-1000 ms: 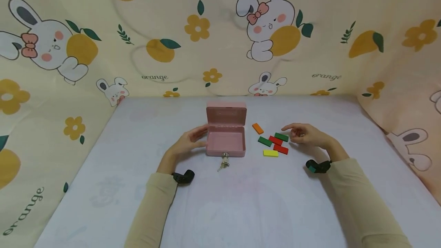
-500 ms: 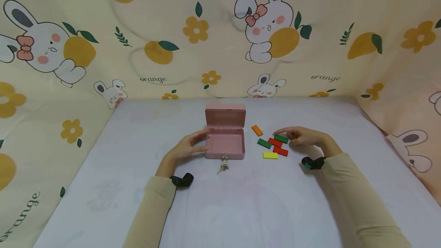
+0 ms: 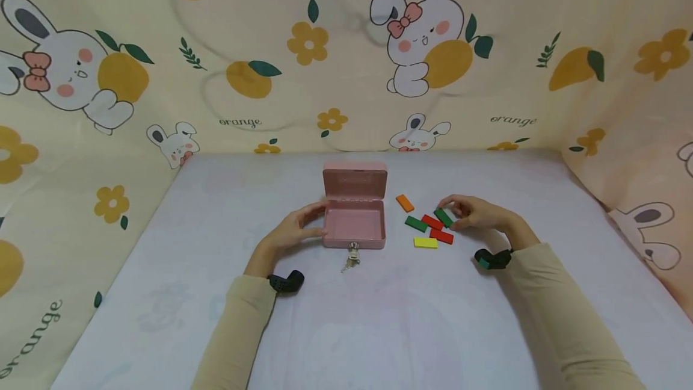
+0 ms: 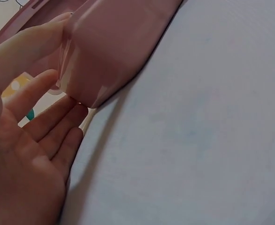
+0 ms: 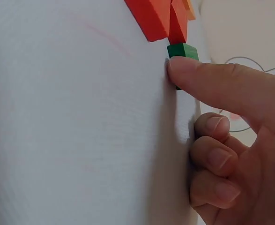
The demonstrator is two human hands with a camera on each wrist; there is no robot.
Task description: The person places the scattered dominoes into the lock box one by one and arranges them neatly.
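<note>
A pink metal cash box stands on the white table with its lid raised and nothing inside. Keys hang at its front lock. My left hand rests against the box's left side, thumb toward the front; in the left wrist view its extended fingers touch the wall. Right of the box, my right hand pinches a green block between thumb and index finger. In the right wrist view the thumb covers part of that block, and the other fingers are curled.
Beside the held block lie two red blocks, another green block, a yellow block and an orange block. A rabbit-print cloth hangs behind the table and at its sides. Each wrist wears a black camera.
My right hand has moved left onto the upper green block and now pinches it; the block has turned to a steeper angle. My left hand stays by the box.
</note>
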